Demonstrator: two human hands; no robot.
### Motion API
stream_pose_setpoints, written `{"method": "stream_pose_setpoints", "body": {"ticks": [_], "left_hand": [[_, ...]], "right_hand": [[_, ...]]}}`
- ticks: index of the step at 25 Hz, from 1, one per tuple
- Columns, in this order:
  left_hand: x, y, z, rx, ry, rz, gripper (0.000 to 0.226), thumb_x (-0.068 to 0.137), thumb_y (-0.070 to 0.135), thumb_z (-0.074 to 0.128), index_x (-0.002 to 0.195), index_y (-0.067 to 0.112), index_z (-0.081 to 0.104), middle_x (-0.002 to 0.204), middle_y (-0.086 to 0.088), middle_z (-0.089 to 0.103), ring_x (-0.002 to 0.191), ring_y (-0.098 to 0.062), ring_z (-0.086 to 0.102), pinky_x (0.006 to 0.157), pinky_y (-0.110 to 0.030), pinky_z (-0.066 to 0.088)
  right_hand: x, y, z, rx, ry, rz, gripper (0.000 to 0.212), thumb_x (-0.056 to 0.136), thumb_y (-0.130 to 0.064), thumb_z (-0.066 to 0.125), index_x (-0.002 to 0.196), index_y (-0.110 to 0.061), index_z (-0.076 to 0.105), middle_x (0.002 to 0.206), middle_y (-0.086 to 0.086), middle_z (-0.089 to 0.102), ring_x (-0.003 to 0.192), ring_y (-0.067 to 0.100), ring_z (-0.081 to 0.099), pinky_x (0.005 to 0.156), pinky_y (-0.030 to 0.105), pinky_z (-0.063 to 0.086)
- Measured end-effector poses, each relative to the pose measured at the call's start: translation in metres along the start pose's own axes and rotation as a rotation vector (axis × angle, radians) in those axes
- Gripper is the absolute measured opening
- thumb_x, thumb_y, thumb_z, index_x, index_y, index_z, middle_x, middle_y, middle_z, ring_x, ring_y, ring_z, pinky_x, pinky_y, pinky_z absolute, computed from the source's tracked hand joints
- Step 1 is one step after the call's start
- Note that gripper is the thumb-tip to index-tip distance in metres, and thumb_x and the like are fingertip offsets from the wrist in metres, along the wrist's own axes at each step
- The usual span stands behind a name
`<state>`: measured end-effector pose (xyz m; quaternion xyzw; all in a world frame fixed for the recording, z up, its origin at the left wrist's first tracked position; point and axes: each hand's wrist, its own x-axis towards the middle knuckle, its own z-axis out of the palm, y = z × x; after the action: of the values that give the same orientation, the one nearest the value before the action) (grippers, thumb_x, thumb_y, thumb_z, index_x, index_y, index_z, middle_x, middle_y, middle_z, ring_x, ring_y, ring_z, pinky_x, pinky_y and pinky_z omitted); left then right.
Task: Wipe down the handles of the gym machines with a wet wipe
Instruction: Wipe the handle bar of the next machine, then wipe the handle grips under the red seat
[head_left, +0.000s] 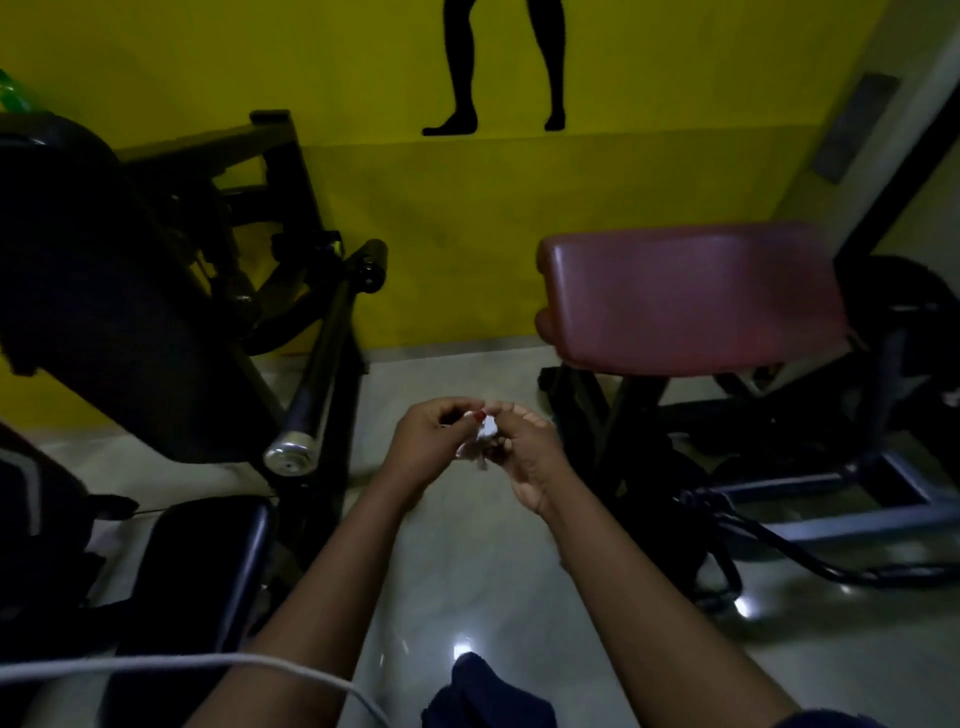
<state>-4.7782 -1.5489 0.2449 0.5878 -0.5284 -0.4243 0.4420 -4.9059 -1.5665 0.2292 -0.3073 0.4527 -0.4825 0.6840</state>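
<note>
**Both hands pinch the wipe at centre frame**

Fingers (511, 415) of the left hand (428, 449) and right hand (532, 462) are curled, clamped on a small crumpled white wet wipe (487, 432) between them, above the pale floor (467, 571). A chrome-capped bar (311, 405) slants at centre left. A red pad (691, 296) stands at right.

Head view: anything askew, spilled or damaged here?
Nothing stands out. The left hand and right hand pinch a small white wipe between them. Bright spots on the floor look like lamp glare, not liquid. A white cord crosses the lower left corner.
</note>
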Motion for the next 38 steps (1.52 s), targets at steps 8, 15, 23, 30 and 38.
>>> {"method": "stream_pose_setpoints", "body": {"ticks": [8, 15, 23, 30, 38], "left_hand": [[-0.071, -0.016, 0.141, 0.029, -0.130, -0.144, 0.019, 0.074, 0.004, 0.077, 0.092, 0.008, 0.075, 0.081, -0.012, 0.074, 0.070, -0.021, 0.068, 0.069, -0.033, 0.056], [-0.083, -0.053, 0.208, 0.055, -0.176, -0.276, 0.021, 0.069, 0.013, 0.083, 0.083, 0.019, 0.069, 0.080, -0.007, 0.070, 0.076, -0.023, 0.068, 0.072, -0.038, 0.059], [-0.069, -0.120, 0.231, -0.068, -0.159, -0.709, 0.011, 0.095, 0.004, 0.054, 0.101, 0.005, 0.063, 0.100, -0.019, 0.066, 0.085, -0.030, 0.067, 0.074, -0.037, 0.056], [-0.068, -0.148, 0.223, -0.156, -0.174, -0.972, 0.022, 0.099, 0.023, 0.053, 0.102, 0.003, 0.061, 0.093, -0.019, 0.065, 0.078, -0.028, 0.064, 0.067, -0.033, 0.053], [-0.079, -0.157, 0.231, -0.194, -0.105, -1.031, 0.027, 0.100, 0.025, 0.051, 0.111, 0.003, 0.061, 0.097, -0.016, 0.065, 0.082, -0.027, 0.062, 0.070, -0.032, 0.051]], "right_hand": [[-0.099, 0.015, -0.145, -0.093, 0.233, -0.020, 0.014, 0.085, -0.003, 0.065, 0.096, -0.010, 0.068, 0.082, 0.009, 0.073, 0.070, 0.021, 0.066, 0.068, 0.031, 0.052], [-0.111, 0.047, -0.228, -0.269, 0.224, -0.059, 0.025, 0.091, 0.003, 0.058, 0.107, -0.013, 0.069, 0.096, 0.006, 0.074, 0.084, 0.018, 0.070, 0.073, 0.031, 0.056], [-0.071, 0.081, -0.253, -1.040, 0.262, -0.218, 0.044, 0.084, -0.027, 0.042, 0.106, -0.006, 0.073, 0.107, 0.009, 0.065, 0.096, 0.013, 0.058, 0.085, 0.009, 0.041], [-0.068, 0.153, -0.299, -1.727, -0.415, -0.568, 0.045, 0.068, -0.003, 0.080, 0.111, -0.008, 0.072, 0.119, 0.011, 0.067, 0.113, 0.024, 0.063, 0.091, 0.039, 0.054], [-0.043, 0.158, -0.285, -1.981, -0.553, -0.731, 0.013, 0.055, -0.015, 0.080, 0.063, -0.017, 0.071, 0.074, 0.002, 0.064, 0.073, 0.020, 0.062, 0.075, 0.031, 0.054]]}}
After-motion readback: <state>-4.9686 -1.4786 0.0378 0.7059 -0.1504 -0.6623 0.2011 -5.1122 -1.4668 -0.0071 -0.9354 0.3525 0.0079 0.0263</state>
